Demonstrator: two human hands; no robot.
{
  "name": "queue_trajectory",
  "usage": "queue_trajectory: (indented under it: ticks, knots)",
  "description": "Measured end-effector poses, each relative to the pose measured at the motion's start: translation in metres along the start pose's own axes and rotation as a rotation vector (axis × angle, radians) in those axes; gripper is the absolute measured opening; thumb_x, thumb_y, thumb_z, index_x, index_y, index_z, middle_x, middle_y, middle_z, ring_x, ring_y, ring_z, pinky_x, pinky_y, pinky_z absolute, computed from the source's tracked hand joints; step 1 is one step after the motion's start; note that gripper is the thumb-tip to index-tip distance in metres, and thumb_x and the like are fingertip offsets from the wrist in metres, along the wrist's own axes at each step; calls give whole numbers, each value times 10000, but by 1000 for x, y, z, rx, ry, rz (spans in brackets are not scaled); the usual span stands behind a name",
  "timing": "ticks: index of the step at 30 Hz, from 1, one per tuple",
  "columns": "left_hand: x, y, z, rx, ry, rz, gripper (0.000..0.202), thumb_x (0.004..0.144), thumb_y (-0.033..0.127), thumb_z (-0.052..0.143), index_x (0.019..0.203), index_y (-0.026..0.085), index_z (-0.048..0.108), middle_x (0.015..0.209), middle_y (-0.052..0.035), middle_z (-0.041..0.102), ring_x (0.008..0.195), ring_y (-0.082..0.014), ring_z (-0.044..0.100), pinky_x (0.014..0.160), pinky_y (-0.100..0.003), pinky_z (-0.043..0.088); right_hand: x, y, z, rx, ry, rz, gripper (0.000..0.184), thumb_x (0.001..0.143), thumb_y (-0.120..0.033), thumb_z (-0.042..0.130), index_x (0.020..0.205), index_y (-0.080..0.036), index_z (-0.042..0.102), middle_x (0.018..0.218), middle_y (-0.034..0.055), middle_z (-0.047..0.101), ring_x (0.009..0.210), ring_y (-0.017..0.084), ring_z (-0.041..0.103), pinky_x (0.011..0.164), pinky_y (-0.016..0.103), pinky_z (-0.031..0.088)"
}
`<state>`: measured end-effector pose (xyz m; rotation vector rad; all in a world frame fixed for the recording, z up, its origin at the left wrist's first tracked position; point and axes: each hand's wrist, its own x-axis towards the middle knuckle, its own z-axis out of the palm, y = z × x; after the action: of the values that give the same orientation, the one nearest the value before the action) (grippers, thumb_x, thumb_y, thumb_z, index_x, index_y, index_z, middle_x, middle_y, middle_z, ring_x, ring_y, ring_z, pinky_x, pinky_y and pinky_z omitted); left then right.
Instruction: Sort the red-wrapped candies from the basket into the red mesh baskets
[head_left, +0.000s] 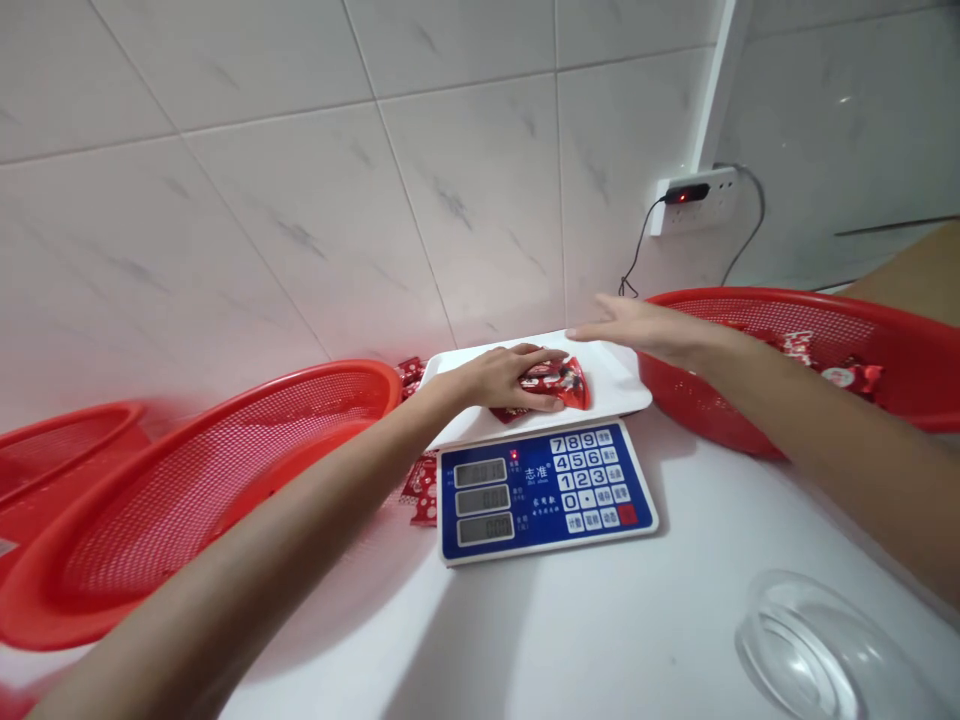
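Note:
My left hand [504, 378] rests over a red printed snack packet [574, 384] on the white pan [615, 378] of a digital scale. Its fingers and thumb curl around the packet, hiding part of it. My right hand [626, 325] hovers above the pan's right back side, fingers stretched out and slightly blurred, holding nothing. The blue front panel of the scale [547, 490] carries number keys and three small displays, with a red light lit beside the top one.
Red mesh baskets [300, 400] stand at the left, and a red basket [757, 300] with similar packets is at the right. More red packets [424, 495] lie left of the scale. A clear plastic container [817, 650] is front right. A wall socket [697, 200] holds a plug with a cord.

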<state>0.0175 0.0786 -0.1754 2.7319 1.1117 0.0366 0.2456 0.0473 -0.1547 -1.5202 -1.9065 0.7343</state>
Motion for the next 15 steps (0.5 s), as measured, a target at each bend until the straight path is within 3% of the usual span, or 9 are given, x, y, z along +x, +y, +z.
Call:
queue_trajectory:
  ticks: [2,5,9,15]
  knots:
    - [1,-1,-2,16,-3,14,827,798,738,584,1497,319,446,1538,-114,453,1312,-356,527,1132,-492,370,-10,2,-9,106,-1,24,964,770,-543,715,1574,-200,309,1522,158,462,1407,318,445,1183,494,356]
    - [3,-4,-3,33,31,44,735,820,649,615,1451,286,514,1508,-105,492,1276,-328,559,1105,-436,402,-25,4,-13,142,-62,-39,882,809,-541,677,1565,-241,337,1492,123,507,1406,291,452,1189,489,340]
    - [9,-7,-1,37,97,58,601,828,475,659,1388,272,577,1412,-66,596,1218,-268,596,1059,-359,429,-36,5,-8,1,-163,-28,834,829,-585,631,1547,-234,395,1480,111,526,1395,321,458,1163,492,377]
    - [13,-2,0,-8,157,-40,600,769,355,702,1350,231,613,1299,-76,680,1126,-289,642,948,-370,497,-41,-1,4,-186,-175,-63,892,797,-656,632,1563,-281,369,1511,83,494,1365,355,483,1115,515,427]
